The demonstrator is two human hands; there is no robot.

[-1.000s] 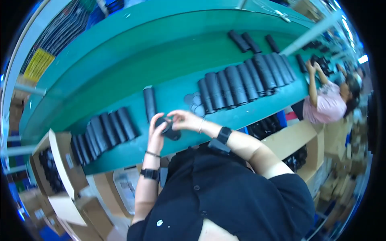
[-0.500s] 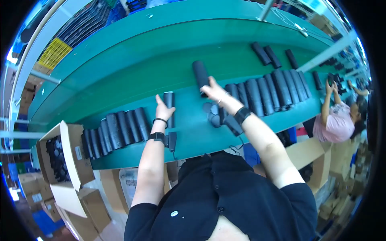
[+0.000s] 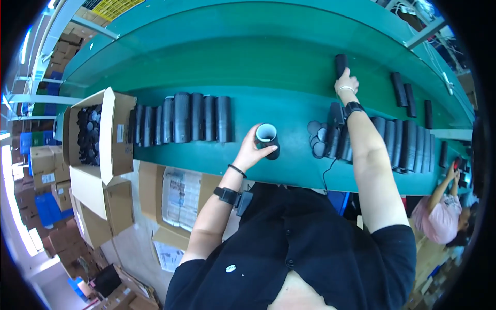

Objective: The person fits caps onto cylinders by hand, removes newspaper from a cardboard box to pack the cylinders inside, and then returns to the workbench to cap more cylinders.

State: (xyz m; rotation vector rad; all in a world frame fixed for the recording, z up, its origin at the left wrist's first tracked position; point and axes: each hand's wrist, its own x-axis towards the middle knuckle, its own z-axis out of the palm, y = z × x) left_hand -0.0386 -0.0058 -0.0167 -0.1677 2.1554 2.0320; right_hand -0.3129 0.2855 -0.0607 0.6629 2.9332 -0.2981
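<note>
My left hand [image 3: 251, 151] is closed around a black tube [image 3: 274, 150] over the near part of the green table [image 3: 248, 170]. The tube stands tilted, its open end turned up toward me and showing a white lining. Farther off to the right, my right arm stretches out, and my right hand [image 3: 347, 83] grips the near end of another black tube [image 3: 341, 63]. A row of black ribbed tubes [image 3: 196, 118] lies to the left of my left hand. Round black discs [image 3: 317, 140] are loosely piled between my hands, beside a second row of black tubes [image 3: 408, 144].
An open carton [image 3: 119, 137] of black round parts stands at the table's left end. More tubes [image 3: 399, 90] lie at the far right. A co-worker [image 3: 439, 217] in pink handles something at the right. Metal posts [image 3: 426, 33] frame the table.
My view has swung to the right. My right hand has carried its tube farther away. The tube at my left hand, previously lying flat, is now lifted with its open end up.
</note>
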